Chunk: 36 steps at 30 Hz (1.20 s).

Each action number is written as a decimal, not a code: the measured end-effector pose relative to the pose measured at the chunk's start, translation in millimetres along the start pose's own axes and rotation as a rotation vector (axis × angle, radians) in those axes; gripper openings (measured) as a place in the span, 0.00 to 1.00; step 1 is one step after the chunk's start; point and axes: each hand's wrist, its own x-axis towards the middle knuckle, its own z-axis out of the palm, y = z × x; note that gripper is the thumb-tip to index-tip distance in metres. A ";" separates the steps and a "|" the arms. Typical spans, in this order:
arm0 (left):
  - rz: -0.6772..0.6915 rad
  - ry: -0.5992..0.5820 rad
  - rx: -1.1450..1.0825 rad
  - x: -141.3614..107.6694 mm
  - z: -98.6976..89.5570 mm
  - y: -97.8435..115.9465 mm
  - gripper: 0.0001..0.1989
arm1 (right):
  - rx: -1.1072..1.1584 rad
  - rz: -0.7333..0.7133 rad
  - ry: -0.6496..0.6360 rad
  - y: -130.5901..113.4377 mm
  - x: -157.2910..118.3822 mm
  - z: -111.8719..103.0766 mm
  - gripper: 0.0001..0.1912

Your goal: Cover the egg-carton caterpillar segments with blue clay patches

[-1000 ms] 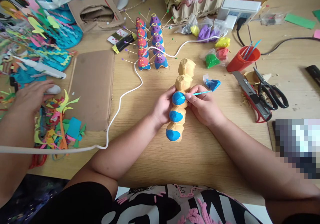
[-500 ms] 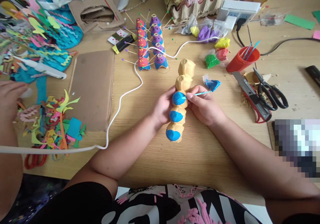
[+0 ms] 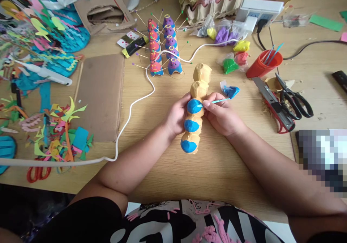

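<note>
A strip of egg-carton bumps (image 3: 198, 87) lies lengthwise on the wooden table (image 3: 217, 170), three of its near bumps capped with blue clay. My left hand (image 3: 177, 115) grips the strip's left side at the third bump. My right hand (image 3: 222, 116) pinches a thin light-blue modelling stick (image 3: 217, 101), whose tip touches the blue clay on that bump. A small bag of blue clay (image 3: 230, 90) lies just beyond my right hand.
Painted carton cones with pins (image 3: 162, 51) stand behind. Clay bags (image 3: 230, 51), a red cup (image 3: 263, 64), a utility knife (image 3: 272, 103) and scissors (image 3: 294, 98) lie right. A white cable (image 3: 130, 113), cardboard (image 3: 100, 94) and coloured paper scraps (image 3: 59, 134) lie left.
Another person's hand and arm at the left edge have withdrawn out of view, uncovering paper scraps and red scissor handles. My hands and the carton strip have barely moved.
</note>
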 end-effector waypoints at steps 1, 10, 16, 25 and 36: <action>0.005 -0.002 -0.028 -1.4 2.6 -0.3 0.17 | -0.004 -0.005 0.007 0.7 0.0 0.4 0.32; -0.001 0.002 -0.009 5.9 -7.6 -1.3 0.18 | -0.018 -0.020 -0.002 0.3 0.4 -0.3 0.32; 0.040 0.009 -0.006 10.9 -12.3 -4.1 0.16 | -0.019 -0.027 0.022 0.8 1.1 0.5 0.33; 0.003 0.032 -0.075 3.2 -2.3 1.2 0.22 | -0.095 -0.084 0.006 2.8 -1.7 -1.6 0.31; 0.028 0.010 -0.037 4.4 -3.9 -1.3 0.22 | -0.212 -0.158 0.054 10.6 -4.3 -0.7 0.30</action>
